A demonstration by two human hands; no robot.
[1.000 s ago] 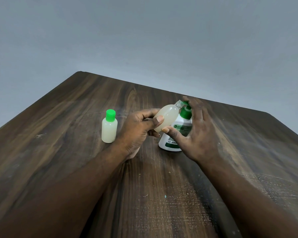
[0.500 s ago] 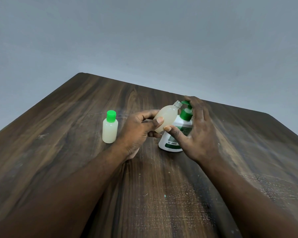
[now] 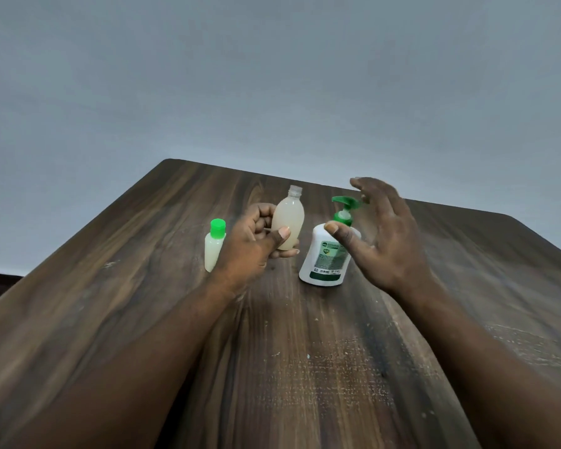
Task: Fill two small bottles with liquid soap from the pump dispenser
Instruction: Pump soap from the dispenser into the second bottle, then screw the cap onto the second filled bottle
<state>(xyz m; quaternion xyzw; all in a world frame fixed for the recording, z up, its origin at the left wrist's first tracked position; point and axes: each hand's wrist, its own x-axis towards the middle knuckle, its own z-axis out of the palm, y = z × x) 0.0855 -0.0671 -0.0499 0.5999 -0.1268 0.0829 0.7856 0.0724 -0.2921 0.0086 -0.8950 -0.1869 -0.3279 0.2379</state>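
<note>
**Uncapped bottle upright in your left hand, right hand off the pump**

Your left hand (image 3: 253, 244) is wrapped around the uncapped small bottle (image 3: 287, 222), thumb across its front and fingers behind, holding it upright with its open neck at the top. It looks nearly full of pale, cloudy liquid. Your right hand (image 3: 382, 241) is spread wide, fingers fanned and gripping nothing; it hovers just right of the pump dispenser (image 3: 329, 254), thumb tip in front of the white body near the green collar. Whether it brushes the plastic, I cannot tell.

The dispenser stands on the wooden table (image 3: 305, 367) with its green nozzle pointing left, towards the held bottle. The capped small bottle (image 3: 214, 246) stands at the far left, partly behind your left hand.

Half a second back, that bottle was tilted with its mouth at the nozzle and your right hand lay over the pump head. Now the bottle has come away and straightened, and the pump head is uncovered.
</note>
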